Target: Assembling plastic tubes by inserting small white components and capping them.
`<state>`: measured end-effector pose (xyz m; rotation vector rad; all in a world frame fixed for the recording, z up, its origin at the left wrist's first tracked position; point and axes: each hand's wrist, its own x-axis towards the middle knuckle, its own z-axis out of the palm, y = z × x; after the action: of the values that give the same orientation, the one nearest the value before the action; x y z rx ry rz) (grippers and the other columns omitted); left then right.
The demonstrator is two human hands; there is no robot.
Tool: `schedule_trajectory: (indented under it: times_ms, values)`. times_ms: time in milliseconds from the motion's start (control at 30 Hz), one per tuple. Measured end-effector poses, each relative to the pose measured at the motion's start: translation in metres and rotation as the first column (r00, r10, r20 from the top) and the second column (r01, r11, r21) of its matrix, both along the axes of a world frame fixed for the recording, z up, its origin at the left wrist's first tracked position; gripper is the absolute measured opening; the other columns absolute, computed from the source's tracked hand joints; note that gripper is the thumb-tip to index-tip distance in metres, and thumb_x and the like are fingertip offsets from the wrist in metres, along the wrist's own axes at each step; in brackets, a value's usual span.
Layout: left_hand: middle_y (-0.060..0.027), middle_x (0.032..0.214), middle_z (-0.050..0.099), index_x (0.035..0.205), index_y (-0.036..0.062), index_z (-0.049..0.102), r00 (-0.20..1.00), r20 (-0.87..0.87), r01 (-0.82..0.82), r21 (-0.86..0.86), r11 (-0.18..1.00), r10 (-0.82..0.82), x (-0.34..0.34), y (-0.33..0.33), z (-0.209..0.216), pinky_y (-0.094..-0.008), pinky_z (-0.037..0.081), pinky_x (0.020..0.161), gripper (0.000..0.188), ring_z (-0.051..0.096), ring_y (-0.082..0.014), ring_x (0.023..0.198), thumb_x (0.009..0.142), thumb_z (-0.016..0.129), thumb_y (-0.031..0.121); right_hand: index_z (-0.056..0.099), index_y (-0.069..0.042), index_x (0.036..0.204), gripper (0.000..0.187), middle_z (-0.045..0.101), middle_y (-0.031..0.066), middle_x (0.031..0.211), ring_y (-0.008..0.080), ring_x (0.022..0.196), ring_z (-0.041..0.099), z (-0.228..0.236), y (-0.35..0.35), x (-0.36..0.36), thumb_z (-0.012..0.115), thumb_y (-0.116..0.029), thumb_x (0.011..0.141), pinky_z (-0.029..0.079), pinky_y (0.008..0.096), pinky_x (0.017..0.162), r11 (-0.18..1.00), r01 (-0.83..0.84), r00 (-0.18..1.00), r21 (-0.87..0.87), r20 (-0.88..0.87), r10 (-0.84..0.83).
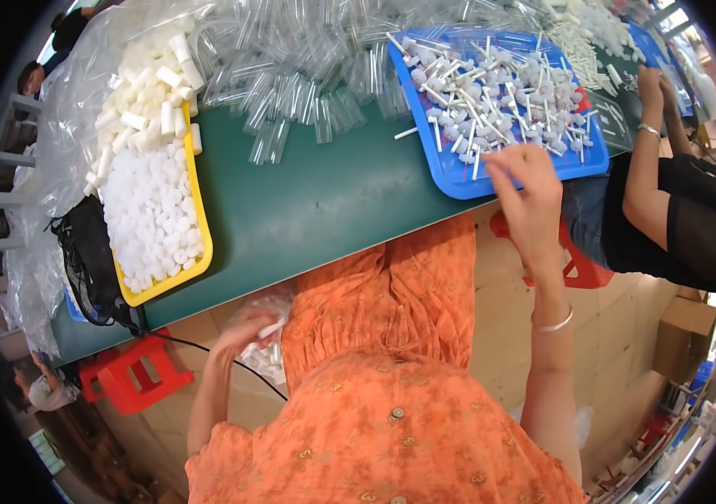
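Observation:
My left hand (249, 329) is low at the table's near edge, beside my lap, its fingers closed round a small white cylinder (271, 328). Just below that hand is a clear plastic bag (264, 359) with white pieces inside. My right hand (530, 197) is over the near rim of a blue tray (458, 186), thumb and forefinger drawn together in a pinch. Whether anything small is between those fingertips I cannot make out. Heaped in the tray are thin white sticks with translucent whitish caps (492, 101).
A yellow tray (203, 227) of small white caps (152, 218) and white foam-like cylinders (135, 120) stands left on the green table (324, 193). Clear tubes (299, 76) lie along the back. Black mesh (89, 260) lies beside the yellow tray. A co-worker (668, 185) sits at right; red stools (139, 374) stand below.

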<state>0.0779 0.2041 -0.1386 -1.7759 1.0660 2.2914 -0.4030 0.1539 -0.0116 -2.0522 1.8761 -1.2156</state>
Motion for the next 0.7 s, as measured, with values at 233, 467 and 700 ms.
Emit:
schedule_trajectory:
  times_ms: [233,467,700]
  values:
    - [-0.0212,0.084,0.069,0.094,-0.0022,0.069,0.483,0.792,0.824,-0.267,0.5,-0.373,0.044,0.031,-0.019,-0.0422,0.054,0.068,0.034,0.067,-0.0344,0.076,0.082,0.069,0.03,0.069,-0.004,0.089,0.014,0.055,0.0091,0.085,0.0271,0.083,0.053,0.0,-0.044,-0.022,0.07,0.001,0.077,0.044,0.0356,0.073,0.991,-0.131,0.957,0.013,-0.26,0.13]
    - [-0.0102,0.078,0.07,0.09,0.0034,0.071,0.802,0.101,0.517,-0.613,0.598,-0.589,-0.09,-0.039,0.122,-0.0312,0.052,0.066,0.018,0.066,-0.0211,0.07,0.092,0.061,0.019,0.064,-0.005,0.092,0.022,0.055,0.0103,0.087,0.0312,0.09,0.053,-0.008,-0.036,0.002,0.073,-0.002,0.072,0.045,0.0399,0.078,0.984,-0.077,0.942,0.16,-0.312,0.124]
    - [-0.014,0.08,0.061,0.088,0.0018,0.062,0.918,0.327,0.35,-0.934,-0.07,0.222,-0.127,-0.143,0.14,-0.04,0.047,0.065,0.006,0.058,-0.0343,0.074,0.086,0.065,0.007,0.06,-0.002,0.095,0.006,0.065,0.0053,0.095,0.0088,0.08,0.061,0.018,0.0,-0.005,0.063,-0.005,0.092,0.048,0.0208,0.067,0.915,-0.123,0.737,0.383,0.653,-0.174]
